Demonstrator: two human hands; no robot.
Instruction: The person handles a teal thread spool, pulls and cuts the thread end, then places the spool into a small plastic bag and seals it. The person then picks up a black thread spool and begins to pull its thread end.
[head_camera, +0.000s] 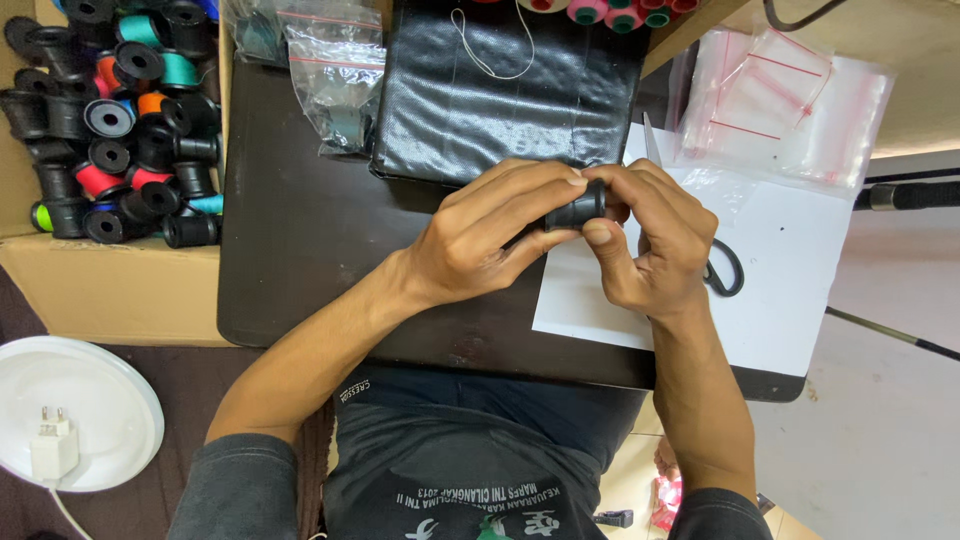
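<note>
A small black spool (577, 209) is held between both hands over the dark tabletop (300, 230). My left hand (487, 235) grips it from the left with fingertips on top and thumb below. My right hand (655, 240) closes on its right end, thumb pressing the front. Under my right hand lies a white sheet (790, 270) with black-handled scissors (725, 272) partly hidden by the hand.
A cardboard box (110, 290) at the left holds several thread spools (120, 120) in black, teal, red and orange. A black woven bag (500, 90) lies behind the hands. Clear zip bags (780, 100) sit at the right and at the back. A white round lid (90, 410) with a plug lies lower left.
</note>
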